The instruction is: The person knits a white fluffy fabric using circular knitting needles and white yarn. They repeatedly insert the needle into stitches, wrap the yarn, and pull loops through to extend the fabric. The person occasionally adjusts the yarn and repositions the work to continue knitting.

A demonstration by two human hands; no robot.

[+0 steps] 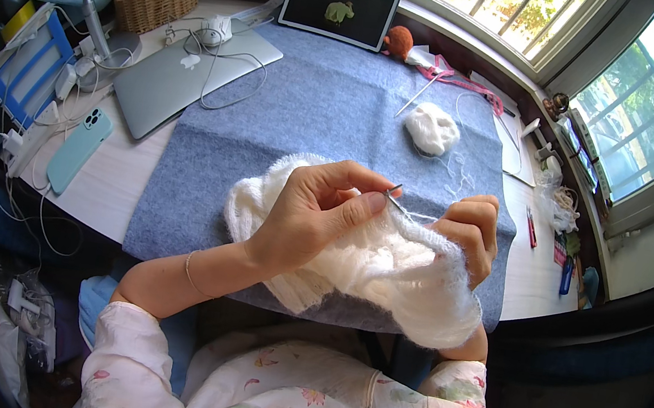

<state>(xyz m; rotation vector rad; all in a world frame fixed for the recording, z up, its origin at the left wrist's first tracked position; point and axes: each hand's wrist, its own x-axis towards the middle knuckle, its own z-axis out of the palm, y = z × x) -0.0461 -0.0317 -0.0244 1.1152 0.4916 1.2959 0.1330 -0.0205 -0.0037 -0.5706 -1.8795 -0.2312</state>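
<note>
Nearest me, the white knitting hangs under both hands. At its upper edge, my left hand pinches between thumb and forefinger close to the tip of a grey needle, which slants down rightward toward my right hand. The tip sits nearer the left; my right fingers are curled, though I cannot tell what they grip. Farther off, between and beyond my hands, a white yarn ball rests on the blue cloth.
</note>
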